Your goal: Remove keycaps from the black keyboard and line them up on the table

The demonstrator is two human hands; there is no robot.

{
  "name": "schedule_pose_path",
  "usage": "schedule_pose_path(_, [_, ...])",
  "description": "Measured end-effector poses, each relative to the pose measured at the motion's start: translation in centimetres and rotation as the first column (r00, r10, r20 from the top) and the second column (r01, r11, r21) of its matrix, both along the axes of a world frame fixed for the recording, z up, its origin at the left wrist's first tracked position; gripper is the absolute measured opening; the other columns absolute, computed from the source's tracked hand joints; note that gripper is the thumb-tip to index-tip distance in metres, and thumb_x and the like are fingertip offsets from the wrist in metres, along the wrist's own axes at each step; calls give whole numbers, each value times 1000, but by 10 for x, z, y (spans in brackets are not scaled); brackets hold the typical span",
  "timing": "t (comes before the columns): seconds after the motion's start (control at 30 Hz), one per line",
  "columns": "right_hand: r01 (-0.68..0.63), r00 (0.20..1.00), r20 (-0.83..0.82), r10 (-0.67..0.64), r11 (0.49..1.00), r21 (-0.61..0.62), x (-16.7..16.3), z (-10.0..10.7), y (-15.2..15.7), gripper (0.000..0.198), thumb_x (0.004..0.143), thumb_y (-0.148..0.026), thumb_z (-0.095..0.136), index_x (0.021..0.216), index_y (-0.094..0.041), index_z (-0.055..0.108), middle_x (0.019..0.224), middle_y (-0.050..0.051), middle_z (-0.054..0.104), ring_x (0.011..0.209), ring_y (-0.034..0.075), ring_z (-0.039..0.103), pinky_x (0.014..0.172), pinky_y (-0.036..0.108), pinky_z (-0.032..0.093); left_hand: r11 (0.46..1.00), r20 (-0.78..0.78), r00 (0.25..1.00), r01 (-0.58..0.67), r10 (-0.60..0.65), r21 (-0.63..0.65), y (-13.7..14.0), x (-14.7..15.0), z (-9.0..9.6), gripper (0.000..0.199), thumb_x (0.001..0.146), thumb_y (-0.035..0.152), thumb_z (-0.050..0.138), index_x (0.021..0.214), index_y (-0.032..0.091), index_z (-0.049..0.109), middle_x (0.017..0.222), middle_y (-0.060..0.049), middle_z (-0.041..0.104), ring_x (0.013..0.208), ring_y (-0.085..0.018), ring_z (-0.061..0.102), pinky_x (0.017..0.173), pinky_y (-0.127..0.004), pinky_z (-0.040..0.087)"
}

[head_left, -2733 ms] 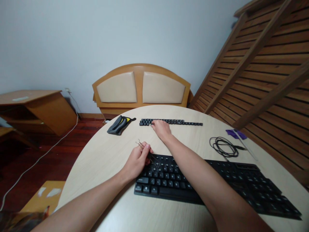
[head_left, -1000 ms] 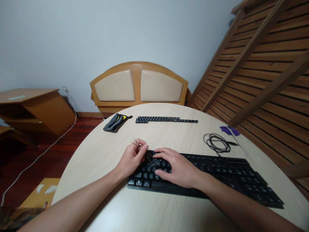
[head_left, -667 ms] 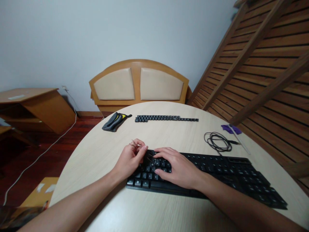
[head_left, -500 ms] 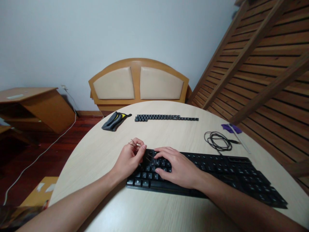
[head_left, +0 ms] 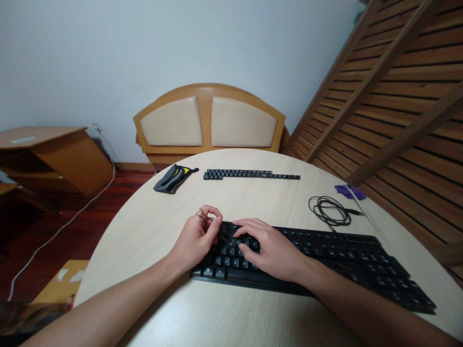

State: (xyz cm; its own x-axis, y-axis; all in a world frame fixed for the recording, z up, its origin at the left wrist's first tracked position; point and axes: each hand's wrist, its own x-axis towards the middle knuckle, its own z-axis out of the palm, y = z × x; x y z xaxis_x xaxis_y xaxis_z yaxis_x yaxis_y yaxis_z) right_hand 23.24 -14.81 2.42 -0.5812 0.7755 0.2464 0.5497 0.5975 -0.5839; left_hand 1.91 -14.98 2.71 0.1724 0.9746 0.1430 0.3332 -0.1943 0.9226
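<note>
A black keyboard [head_left: 267, 278] lies across the table in front of me. My left hand [head_left: 198, 237] is closed above its upper left corner. From its fingers the thin wires of what looks like a wire keycap puller [head_left: 225, 237] reach down onto the keys; the rest of the tool is mostly hidden in the hand. My right hand [head_left: 269, 248] rests over the left half of the keyboard, palm down, with thumb and forefinger apart around the keys near the wire tips. Beyond the hands, loose black keycaps [head_left: 238, 173] stand in neat rows.
A grey, black and yellow pouch-like thing [head_left: 173, 178] lies at the table's far left. On the right are a coiled black cable [head_left: 329, 212], a purple cloth [head_left: 349, 192] and a thin white stick [head_left: 365, 209]. The round table [head_left: 162, 308] has a curved edge.
The view has shifted slightly, so everything sits a little differently in the picture. Both hands keep nearly the same place over the keys, and the left still grips the wire tool.
</note>
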Motion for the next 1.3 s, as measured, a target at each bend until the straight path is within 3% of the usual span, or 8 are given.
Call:
schedule_pose_path(0.63, [-5, 1000, 0, 5, 1000, -4, 0, -2, 0, 15, 84, -18, 60, 98, -24, 62, 129, 6, 62, 123, 21, 54, 106, 42, 41, 1000, -112, 993, -20, 21, 11, -1, 1, 5, 25, 96, 41, 46, 92, 18, 54, 56, 3, 56, 50, -14, 55, 49, -23, 38])
schedule_pose_path(0.93, [-1, 1000, 11, 1, 1000, -5, -1, 1, -1, 12, 83, -17, 60, 95, -22, 62, 128, 7, 63, 121, 21, 55, 105, 41, 42, 999, -133, 991, 31, -26, 33, -3, 0, 4, 22, 97, 39, 45, 96, 18, 54, 61, 3, 57, 55, -15, 58, 52, -24, 41])
schedule_pose_path(1.3, [-8, 1000, 16, 8, 1000, 2, 0, -1, 0, 13, 84, -19, 60, 96, -22, 62, 129, 7, 62, 122, 22, 54, 105, 41, 42, 990, -227, 971, 99, -74, 101, -1, -1, 4, 27, 96, 35, 45, 84, 16, 60, 74, -1, 60, 59, -13, 58, 60, -26, 42])
